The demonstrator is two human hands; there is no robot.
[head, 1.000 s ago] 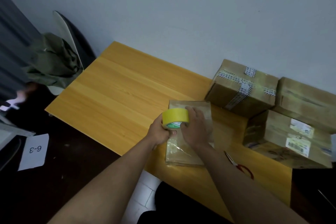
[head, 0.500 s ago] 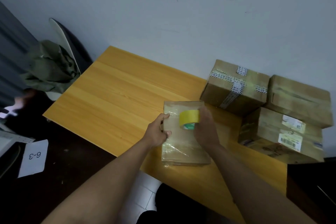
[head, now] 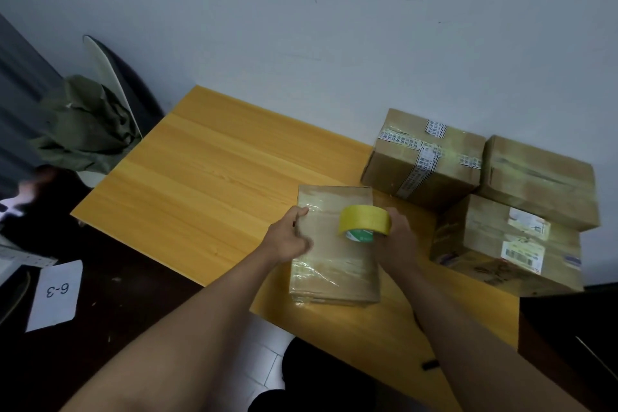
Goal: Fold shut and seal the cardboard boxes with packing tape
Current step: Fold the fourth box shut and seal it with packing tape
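Right hand [head: 396,239]: grip closed around the yellow tape roll [head: 364,221], fingers curled behind it, roll held on edge just above the flat box [head: 334,251]. The roll's green-labelled core faces the camera. Whether a strip runs from roll to box cannot be told.

Left hand [head: 287,237]: grip loose, grasping nothing. The thumb points up along the box's left edge and the palm rests against that side; the fingers are blurred, so their exact lie cannot be told.

The flat box lies closed near the front edge of the desk [head: 207,184], its top covered in glossy clear tape.

Change from the earlier frames: a second ago both hands met at the roll over the box's far end, the left hand pinching at it. Half a second ago the left hand had already let go and dropped to the box's left edge, where it stays. The roll has shifted to the right across the box top and stays in the right hand.

Beyond, to the right, three taped boxes [head: 424,160] sit together against the wall, well apart from the hands. A paper marked "6-3" [head: 57,294] lies on the dark floor at left, and an olive cloth [head: 83,130] is draped further back.
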